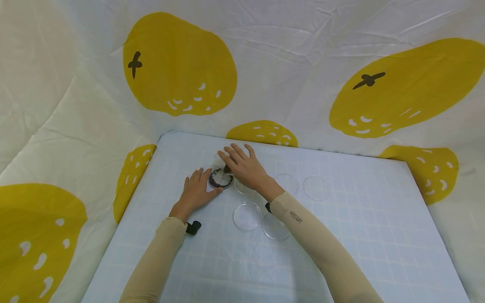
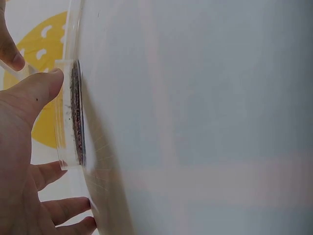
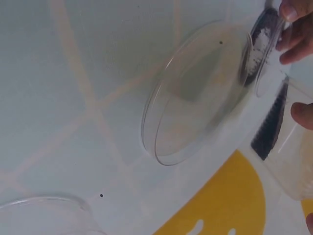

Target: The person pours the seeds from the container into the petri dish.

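My left hand (image 1: 195, 191) holds a round clear petri dish (image 2: 62, 117) at its rim, thumb on the near side and fingers on the far side. Dark granules line the dish, with a white powdery patch (image 1: 221, 177) over their middle. Above its right edge, my right hand (image 1: 247, 167) grips a small clear plastic container (image 3: 289, 152), tilted, with dark granules (image 3: 272, 122) gathered at its lower end. Under the right hand in the head view, another clear petri dish (image 1: 240, 187) lies partly hidden, close beside the filled one.
More clear petri dishes lie to the right and nearer: one in front (image 1: 247, 216), one partly under the right sleeve (image 1: 275, 227), and others farther right (image 1: 316, 188). The pale checked table (image 1: 360, 235) meets fabric walls printed with yellow fruit (image 1: 179, 63).
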A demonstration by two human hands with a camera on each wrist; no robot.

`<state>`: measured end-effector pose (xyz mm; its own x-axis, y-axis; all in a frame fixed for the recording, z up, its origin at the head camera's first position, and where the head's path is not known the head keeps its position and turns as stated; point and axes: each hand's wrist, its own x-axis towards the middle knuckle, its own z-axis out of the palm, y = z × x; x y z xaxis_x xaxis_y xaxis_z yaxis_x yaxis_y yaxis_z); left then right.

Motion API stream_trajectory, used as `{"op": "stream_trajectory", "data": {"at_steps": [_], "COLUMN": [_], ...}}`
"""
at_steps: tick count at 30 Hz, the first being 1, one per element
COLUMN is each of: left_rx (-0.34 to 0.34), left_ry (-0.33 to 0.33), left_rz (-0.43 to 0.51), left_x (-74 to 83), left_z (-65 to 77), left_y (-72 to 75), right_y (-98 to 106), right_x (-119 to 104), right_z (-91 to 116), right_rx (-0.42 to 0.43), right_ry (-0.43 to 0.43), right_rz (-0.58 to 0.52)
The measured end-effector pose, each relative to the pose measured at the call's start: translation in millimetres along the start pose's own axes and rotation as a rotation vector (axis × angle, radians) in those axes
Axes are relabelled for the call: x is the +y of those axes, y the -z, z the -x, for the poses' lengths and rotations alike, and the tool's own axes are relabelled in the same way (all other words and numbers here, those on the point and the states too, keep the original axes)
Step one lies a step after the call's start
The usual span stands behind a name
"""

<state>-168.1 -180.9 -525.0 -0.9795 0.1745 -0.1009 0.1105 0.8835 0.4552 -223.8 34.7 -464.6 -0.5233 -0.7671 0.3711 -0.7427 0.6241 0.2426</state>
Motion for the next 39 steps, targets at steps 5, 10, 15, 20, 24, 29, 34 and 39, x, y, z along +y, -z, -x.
{"op": "stream_trajectory", "data": {"at_steps": [5,10,15,20,24,29,34,39], "left_rx": [-0.005,-0.004,-0.004,0.01,0.018,0.018,0.031,0.031], "left_ry": [-0.004,-0.001,0.0,-0.005,-0.015,-0.017,-0.024,-0.023], "left_rz": [-0.003,-0.013,-0.015,-0.031,-0.033,-0.034,-0.035,-0.04], "left_x": [0.7,1.5,2.1,2.0,1.7,1.2,0.7,-0.4], "left_z": [0.7,-0.2,-1.3,-2.6,-3.1,-2.3,-2.1,-1.9], "left_y": [1.0,1.3,1.0,0.8,0.8,1.4,0.9,-1.1], "right_y": [0.1,1.2,-1.7,-1.2,-1.4,-3.7,-2.9,-0.2], "right_x": [-0.2,-2.0,-1.5,1.4,3.6,4.9,6.6,7.6], "right_z": [0.6,1.0,2.8,5.7,8.5,12.7,18.1,25.4], "right_rx": [0.0,-0.013,-0.034,-0.014,0.017,0.051,0.061,0.053], "right_ry": [-0.04,-0.095,-0.157,-0.231,-0.291,-0.361,-0.418,-0.475], "right_rz": [-0.017,-0.048,-0.1,-0.243,-0.332,-0.442,-0.548,-0.672]}}
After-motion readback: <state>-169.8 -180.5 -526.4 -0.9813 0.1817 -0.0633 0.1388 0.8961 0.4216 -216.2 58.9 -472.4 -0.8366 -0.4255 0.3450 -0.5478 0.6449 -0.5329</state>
